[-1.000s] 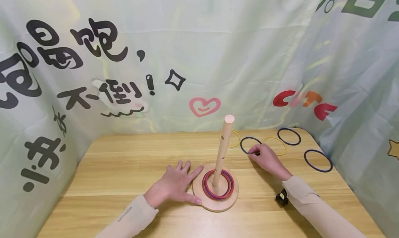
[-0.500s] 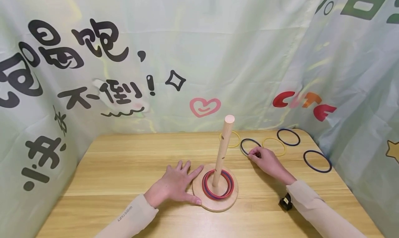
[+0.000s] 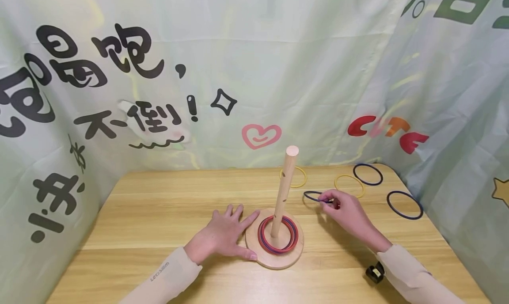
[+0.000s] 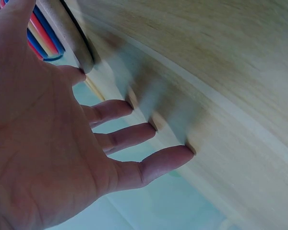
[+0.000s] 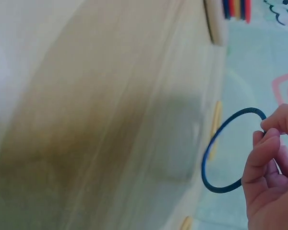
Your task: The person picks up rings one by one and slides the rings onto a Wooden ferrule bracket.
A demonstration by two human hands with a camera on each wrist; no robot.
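Your right hand (image 3: 347, 210) pinches a dark blue ring (image 5: 203, 165), tilted and apparently clear of the table (image 3: 159, 220), right of the post (image 3: 284, 189). Your left hand (image 3: 226, 236) is spread at the round base's (image 3: 274, 263) edge. Step judged in hand: lifting; threading would call for raising the ring above the post's top and levelling it.

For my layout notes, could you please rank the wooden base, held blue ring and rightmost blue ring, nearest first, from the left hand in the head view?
1. Wooden base: immediately right, touching.
2. Held blue ring: right, past the base.
3. Rightmost blue ring: far right.
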